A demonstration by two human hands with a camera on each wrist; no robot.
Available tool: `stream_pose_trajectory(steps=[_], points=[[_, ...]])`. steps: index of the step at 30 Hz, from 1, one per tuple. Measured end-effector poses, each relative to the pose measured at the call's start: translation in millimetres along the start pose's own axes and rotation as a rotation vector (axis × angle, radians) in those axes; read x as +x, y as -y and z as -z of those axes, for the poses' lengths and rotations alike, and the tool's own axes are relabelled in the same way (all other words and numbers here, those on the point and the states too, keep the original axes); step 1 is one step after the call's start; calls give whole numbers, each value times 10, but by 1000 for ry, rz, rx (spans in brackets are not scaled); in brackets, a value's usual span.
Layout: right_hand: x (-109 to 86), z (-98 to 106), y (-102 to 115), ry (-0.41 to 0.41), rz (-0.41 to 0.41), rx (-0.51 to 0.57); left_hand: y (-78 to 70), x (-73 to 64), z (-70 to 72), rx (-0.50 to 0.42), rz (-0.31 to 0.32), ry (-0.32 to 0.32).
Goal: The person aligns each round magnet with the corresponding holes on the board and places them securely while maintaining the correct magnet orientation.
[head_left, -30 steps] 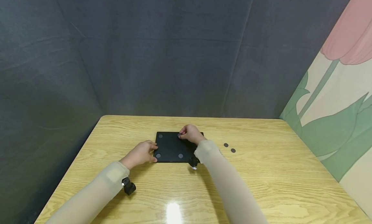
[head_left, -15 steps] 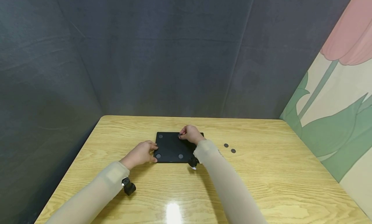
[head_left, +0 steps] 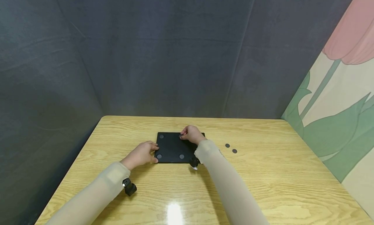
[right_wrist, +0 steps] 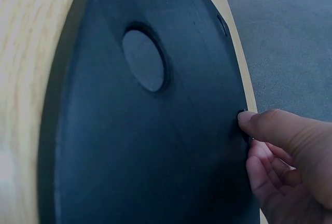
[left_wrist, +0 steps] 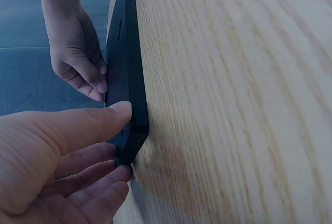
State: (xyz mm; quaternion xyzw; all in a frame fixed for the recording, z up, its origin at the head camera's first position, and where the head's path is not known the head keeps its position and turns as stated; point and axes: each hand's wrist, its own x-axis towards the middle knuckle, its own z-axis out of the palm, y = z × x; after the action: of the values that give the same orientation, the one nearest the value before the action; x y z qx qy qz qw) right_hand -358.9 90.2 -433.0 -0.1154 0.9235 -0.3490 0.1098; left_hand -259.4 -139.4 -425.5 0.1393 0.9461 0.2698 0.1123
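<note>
A flat black board [head_left: 170,147] lies on the table with dark grey round discs on it. Two discs are near its left end, a far disc [head_left: 161,137] and a near disc [head_left: 159,156]; another disc [right_wrist: 145,60] sits at a round recess, tilted slightly in the right wrist view. My left hand [head_left: 141,154] holds the board's left end, thumb [left_wrist: 120,109] at the near edge and fingers round the corner. Near the board's far edge, my right hand [head_left: 192,135] pinches a small dark disc [right_wrist: 242,123] between thumb and fingers. My right forearm hides the board's right end.
Two loose dark discs, one [head_left: 227,145] farther and one [head_left: 234,151] nearer, lie on the wooden table [head_left: 263,179] right of the board. A dark curtain [head_left: 175,56] hangs behind the table. A flower-patterned panel [head_left: 336,121] stands at the right.
</note>
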Motion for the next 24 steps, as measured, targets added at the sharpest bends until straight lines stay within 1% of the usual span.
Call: stream_pose_trajectory(steps=[15,24], points=[[-7,4,12,5,-9,11,-9,-6,12,4,-15,0],[-15,16,20,6,-12,4,-12,-6,12,1,-7,2]])
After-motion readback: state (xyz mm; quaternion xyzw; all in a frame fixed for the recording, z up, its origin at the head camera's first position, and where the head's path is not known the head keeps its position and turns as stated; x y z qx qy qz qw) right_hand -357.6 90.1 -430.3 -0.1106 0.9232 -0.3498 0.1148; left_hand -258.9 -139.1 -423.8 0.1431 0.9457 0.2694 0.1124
